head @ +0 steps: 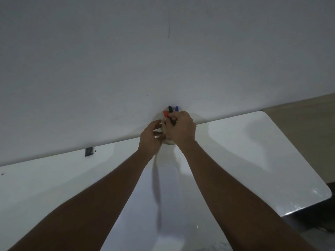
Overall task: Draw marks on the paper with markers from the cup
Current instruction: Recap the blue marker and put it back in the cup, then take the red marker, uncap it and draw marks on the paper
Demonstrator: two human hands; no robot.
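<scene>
A pale cup stands at the far edge of the white table, against the wall. Three markers stick up from it: a red-capped marker, a black-capped marker and a blue-capped marker. My right hand is over the cup with its fingers closed around the black-capped marker's shaft. My left hand is at the cup's left side, fingers spread and curved toward it; the cup is mostly hidden behind both hands. A white sheet of paper lies between my forearms.
A grey-white wall rises directly behind the cup. A small dark clip-like object sits at the table's back edge to the left. The table's rounded right corner ends above a tan floor.
</scene>
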